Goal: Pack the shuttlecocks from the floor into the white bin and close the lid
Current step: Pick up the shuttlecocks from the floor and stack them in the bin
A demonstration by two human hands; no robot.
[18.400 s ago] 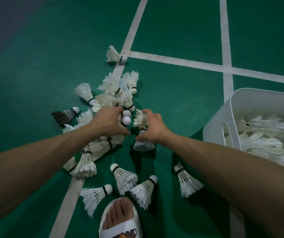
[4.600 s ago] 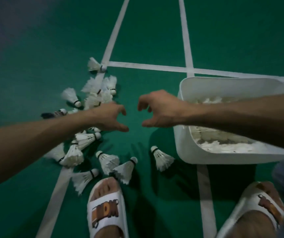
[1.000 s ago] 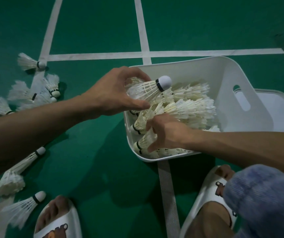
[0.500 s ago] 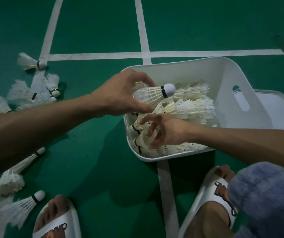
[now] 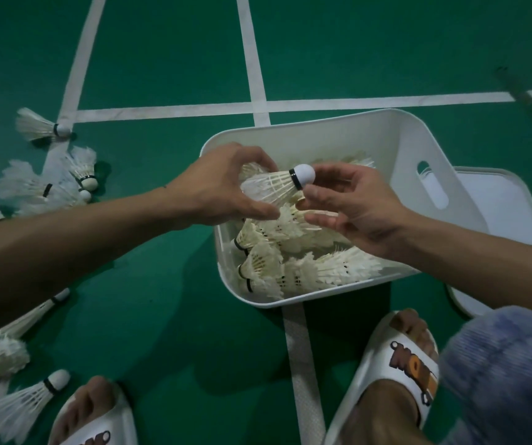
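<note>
Head view:
- The left grip (image 5: 226, 187) is closed round the feather skirt of one shuttlecock (image 5: 274, 187). It is held level above the white bin (image 5: 396, 136), with the cork end pointing right.
- The right grip (image 5: 354, 203) is released, fingers loosely spread. Its thumb and forefinger sit just beside the cork; contact cannot be confirmed.
- The packed shuttlecocks (image 5: 293, 264) lie on their sides in the bin, several nested cork-into-skirt.
- Step in hand, as judged: place the held shuttlecock into the bin.
  - Hold it by the cork or the base of the skirt. Do not squeeze the feather tips, which are likely to bend.
  - Lay it parallel to those already packed and slide the cork into an open skirt. This saves height for the lid.
  - Keep the load below the rim.
- The loose shuttlecocks (image 5: 49, 187) lie on the green floor (image 5: 161, 59) to the left, well apart from the bin. Collection is judged incomplete.
- The lid (image 5: 502, 213) lies flat on the floor against the bin's right side, not yet fitted.
- Writing: the right slipper (image 5: 412, 364) bears orange block letters with dark outlines. They are seen at an angle and cannot be read with confidence.
- The left slipper (image 5: 97, 435) shows a similar print, cut off by the frame edge.
- Small dark marks on the packed skirts are too small to read.
</note>
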